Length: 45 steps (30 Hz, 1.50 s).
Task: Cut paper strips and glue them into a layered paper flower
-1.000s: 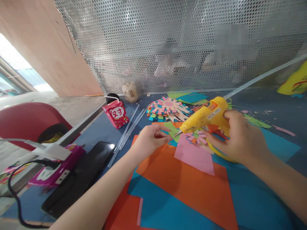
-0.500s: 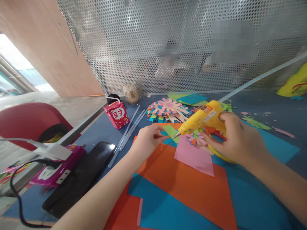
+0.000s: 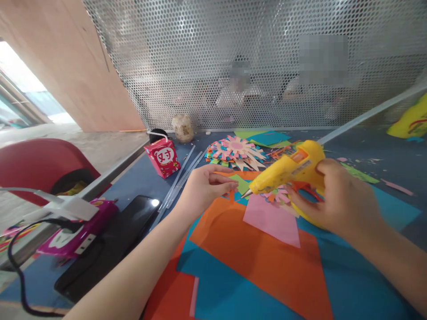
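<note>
My right hand (image 3: 343, 195) is wrapped round a yellow hot glue gun (image 3: 287, 171), whose metal nozzle points left and down toward my left fingertips. A clear glue stick (image 3: 370, 115) sticks out of the gun's back. With thumb and fingers together, my left hand (image 3: 208, 189) pinches a small orange paper strip (image 3: 231, 196), mostly hidden by the fingers. Beneath the gun, a small fringed paper flower (image 3: 277, 195) lies by a pink paper piece (image 3: 267, 222). Larger orange paper (image 3: 260, 258) and blue paper (image 3: 230, 289) sheets spread under both hands.
Layered fringed paper rosettes (image 3: 235, 149) lie behind my hands. To the left are loose glue sticks (image 3: 183, 178), a red drink carton (image 3: 163, 158), a jar (image 3: 183, 128), a black phone (image 3: 110, 249) and a purple power strip (image 3: 73, 235). A perforated metal screen (image 3: 200, 53) stands behind.
My right hand and the glue gun have shifted slightly right. My left fingers have turned a little, and more of the orange strip shows below them.
</note>
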Motion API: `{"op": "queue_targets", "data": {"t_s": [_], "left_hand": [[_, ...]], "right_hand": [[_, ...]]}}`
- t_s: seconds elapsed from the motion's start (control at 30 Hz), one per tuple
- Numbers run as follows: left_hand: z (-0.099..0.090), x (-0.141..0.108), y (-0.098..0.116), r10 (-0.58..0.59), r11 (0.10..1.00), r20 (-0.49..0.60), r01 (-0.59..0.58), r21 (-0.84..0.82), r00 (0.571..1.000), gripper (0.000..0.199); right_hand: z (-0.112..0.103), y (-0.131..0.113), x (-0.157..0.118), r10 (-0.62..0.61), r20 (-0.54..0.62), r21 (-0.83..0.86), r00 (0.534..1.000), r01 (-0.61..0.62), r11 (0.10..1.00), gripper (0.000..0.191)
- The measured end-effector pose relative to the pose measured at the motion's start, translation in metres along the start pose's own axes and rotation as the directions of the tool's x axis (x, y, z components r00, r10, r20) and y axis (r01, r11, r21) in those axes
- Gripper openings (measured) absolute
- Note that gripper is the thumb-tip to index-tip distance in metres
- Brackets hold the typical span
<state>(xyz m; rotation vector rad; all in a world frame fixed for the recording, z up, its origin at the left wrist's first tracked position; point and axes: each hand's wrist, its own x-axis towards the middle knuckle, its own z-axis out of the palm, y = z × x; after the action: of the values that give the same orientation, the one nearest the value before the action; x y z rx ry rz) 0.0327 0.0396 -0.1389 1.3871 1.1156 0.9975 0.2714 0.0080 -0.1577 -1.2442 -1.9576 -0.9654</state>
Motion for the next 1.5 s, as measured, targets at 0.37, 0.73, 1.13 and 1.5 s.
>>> {"op": "queue_targets", "data": {"t_s": [0.37, 0.73, 1.13, 1.5], "left_hand": [[0.0041, 0.0008, -0.0054, -0.036, 0.999, 0.036, 0.035, 0.034, 0.999, 0.015], [0.0028, 0.0012, -0.0057, -0.027, 0.998, 0.019, 0.026, 0.061, 0.999, 0.013], [0.0020, -0.0006, -0.0037, -0.035, 0.996, 0.027, 0.032, 0.080, 0.999, 0.012], [0.0018, -0.0002, -0.0029, -0.046, 0.995, 0.022, 0.044, 0.094, 0.999, 0.012]], "right_hand": [[0.0008, -0.0030, -0.0034, -0.094, 0.011, 0.033, 0.995, 0.094, 0.995, 0.021], [-0.0013, -0.0049, -0.0039, -0.034, 0.042, 0.056, 0.999, 0.032, 0.998, 0.020], [-0.0017, -0.0027, -0.0056, -0.088, 0.029, 0.071, 0.996, 0.085, 0.994, 0.017], [0.0001, -0.0023, -0.0068, -0.090, 0.009, 0.089, 0.996, 0.088, 0.992, 0.016]]}}
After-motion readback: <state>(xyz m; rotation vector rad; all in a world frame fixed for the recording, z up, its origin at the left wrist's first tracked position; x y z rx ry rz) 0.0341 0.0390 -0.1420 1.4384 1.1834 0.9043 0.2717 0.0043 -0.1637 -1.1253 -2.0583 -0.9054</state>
